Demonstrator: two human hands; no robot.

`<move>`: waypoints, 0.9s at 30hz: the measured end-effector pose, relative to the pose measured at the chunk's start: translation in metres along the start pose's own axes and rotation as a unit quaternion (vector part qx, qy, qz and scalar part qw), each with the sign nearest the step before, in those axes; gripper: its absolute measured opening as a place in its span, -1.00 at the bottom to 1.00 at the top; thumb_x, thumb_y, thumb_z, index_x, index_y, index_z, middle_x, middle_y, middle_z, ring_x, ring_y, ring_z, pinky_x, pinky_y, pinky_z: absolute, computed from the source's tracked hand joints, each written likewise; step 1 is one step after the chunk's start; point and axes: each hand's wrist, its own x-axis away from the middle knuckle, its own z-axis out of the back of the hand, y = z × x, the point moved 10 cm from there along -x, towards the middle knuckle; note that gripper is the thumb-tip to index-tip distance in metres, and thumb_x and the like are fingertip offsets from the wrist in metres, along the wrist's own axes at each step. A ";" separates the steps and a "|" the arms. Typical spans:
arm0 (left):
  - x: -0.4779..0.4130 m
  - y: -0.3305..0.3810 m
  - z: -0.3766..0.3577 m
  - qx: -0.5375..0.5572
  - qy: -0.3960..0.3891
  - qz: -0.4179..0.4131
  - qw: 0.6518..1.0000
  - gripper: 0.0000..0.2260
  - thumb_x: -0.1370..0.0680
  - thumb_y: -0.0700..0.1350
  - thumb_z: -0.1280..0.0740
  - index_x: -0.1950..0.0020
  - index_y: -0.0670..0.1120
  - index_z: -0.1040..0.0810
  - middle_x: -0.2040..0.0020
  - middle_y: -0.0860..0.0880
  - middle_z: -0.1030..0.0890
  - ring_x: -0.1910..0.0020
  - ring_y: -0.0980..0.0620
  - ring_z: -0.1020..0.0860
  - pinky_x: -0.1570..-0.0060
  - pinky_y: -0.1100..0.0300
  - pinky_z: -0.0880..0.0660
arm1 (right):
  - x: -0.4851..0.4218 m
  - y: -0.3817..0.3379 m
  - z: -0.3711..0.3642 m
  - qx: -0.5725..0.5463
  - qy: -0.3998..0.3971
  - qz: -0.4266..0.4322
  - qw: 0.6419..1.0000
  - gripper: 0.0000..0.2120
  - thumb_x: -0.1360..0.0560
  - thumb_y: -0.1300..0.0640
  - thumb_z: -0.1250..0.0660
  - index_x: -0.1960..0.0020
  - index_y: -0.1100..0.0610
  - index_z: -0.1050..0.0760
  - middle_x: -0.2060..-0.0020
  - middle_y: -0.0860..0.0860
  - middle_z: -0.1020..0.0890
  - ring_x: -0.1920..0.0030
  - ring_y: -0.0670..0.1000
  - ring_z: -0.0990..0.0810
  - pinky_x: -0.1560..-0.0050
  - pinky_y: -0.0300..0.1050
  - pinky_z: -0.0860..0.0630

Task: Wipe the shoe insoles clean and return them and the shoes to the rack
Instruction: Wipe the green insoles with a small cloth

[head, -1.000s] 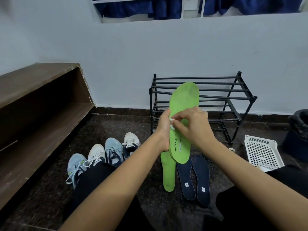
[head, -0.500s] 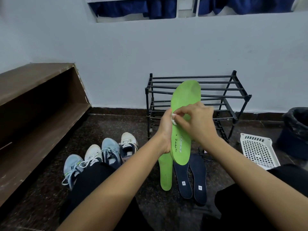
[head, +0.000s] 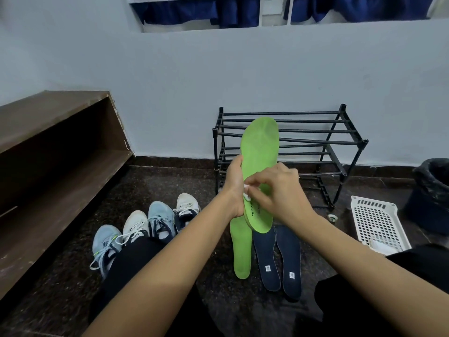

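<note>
Held upright over the floor before the rack point(head: 343, 110), the green insole point(head: 261, 152) looks light, thin and bendy, best steadied at mid-edge, where the left hand point(head: 234, 188) grips it while the right hand point(head: 277, 193) pinches a white wipe point(head: 247, 195) against its face.

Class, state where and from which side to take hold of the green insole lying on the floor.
I'd pinch the floor insole at its near end, coming from its left: it lies flat, that end is uncovered, while navy insoles crowd its right edge.
</note>
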 end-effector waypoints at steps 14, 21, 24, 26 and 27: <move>0.004 -0.011 -0.021 -0.053 -0.047 -0.006 0.997 -0.56 -0.61 0.07 -0.01 0.21 -0.12 -0.58 0.42 -0.10 -0.58 0.48 -0.04 -0.55 0.37 0.20 -0.49 | -0.017 0.044 0.019 0.085 0.055 -0.086 0.991 -0.91 -0.44 -0.06 -0.40 0.10 -0.08 -0.65 0.20 -0.07 -0.65 0.05 0.06 -0.45 0.04 0.04 -0.18; -0.001 0.005 -0.003 -0.007 -0.005 -0.024 1.000 -0.68 -0.53 -0.02 -0.03 0.30 -0.10 -0.45 0.39 -0.07 -0.44 0.46 -0.01 -0.42 0.45 0.29 -0.36 | -0.008 0.015 0.008 0.038 0.042 -0.027 0.998 -0.95 -0.41 0.05 -0.45 0.13 -0.04 -0.66 0.24 -0.06 -0.66 0.07 0.08 -0.49 0.08 -0.01 -0.18; -0.004 0.010 0.006 0.019 0.017 -0.024 0.999 -0.69 -0.52 0.00 -0.03 0.32 -0.10 -0.42 0.33 -0.09 -0.44 0.42 -0.02 -0.41 0.43 0.25 -0.31 | 0.000 0.002 0.000 0.011 0.015 -0.008 1.000 -0.94 -0.42 0.05 -0.45 0.11 -0.03 -0.66 0.25 -0.08 -0.65 0.06 0.06 -0.49 0.03 0.00 -0.22; -0.007 0.013 0.009 0.034 0.014 -0.030 0.999 -0.56 -0.54 0.00 0.00 0.44 -0.11 -0.45 0.42 -0.09 -0.49 0.49 -0.02 -0.45 0.43 0.27 -0.32 | 0.004 -0.003 -0.004 0.010 0.005 0.008 1.000 -0.93 -0.40 0.07 -0.46 0.11 -0.02 -0.67 0.26 -0.08 -0.66 0.07 0.07 -0.51 0.01 0.03 -0.27; -0.007 0.013 0.008 0.041 0.005 -0.028 0.999 -0.50 -0.55 0.01 0.01 0.49 -0.11 -0.47 0.46 -0.09 -0.51 0.52 -0.02 -0.47 0.44 0.29 -0.34 | 0.005 -0.003 -0.005 0.017 0.006 0.010 1.000 -0.93 -0.40 0.07 -0.46 0.11 -0.02 -0.67 0.26 -0.09 -0.66 0.08 0.07 -0.52 0.02 0.04 -0.27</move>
